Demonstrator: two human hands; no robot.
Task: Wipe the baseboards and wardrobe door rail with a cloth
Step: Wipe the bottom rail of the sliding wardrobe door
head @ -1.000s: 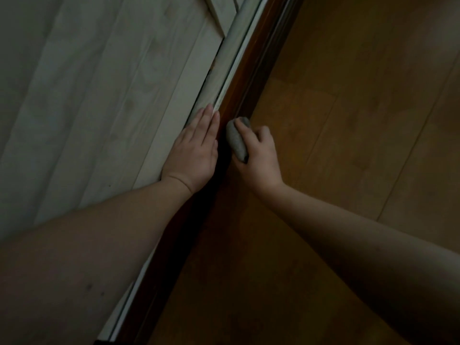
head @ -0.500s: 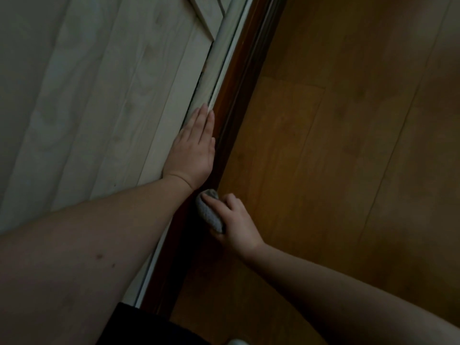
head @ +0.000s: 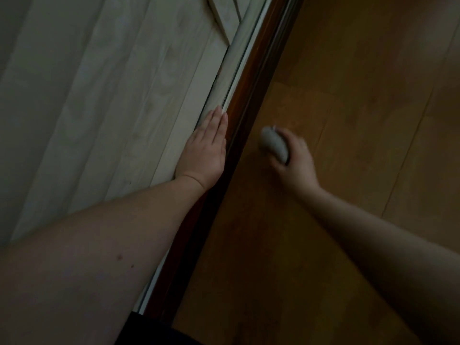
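A bunched grey cloth (head: 274, 144), blurred, sits over the wooden floor beside the dark-brown door rail (head: 245, 100).

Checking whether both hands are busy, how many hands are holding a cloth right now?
1. The right hand grips the grey cloth above the wooden floor, beside the rail. The left hand lies flat against the wardrobe door, holding nothing.

Dim light, orange-brown wooden floor (head: 348, 120)
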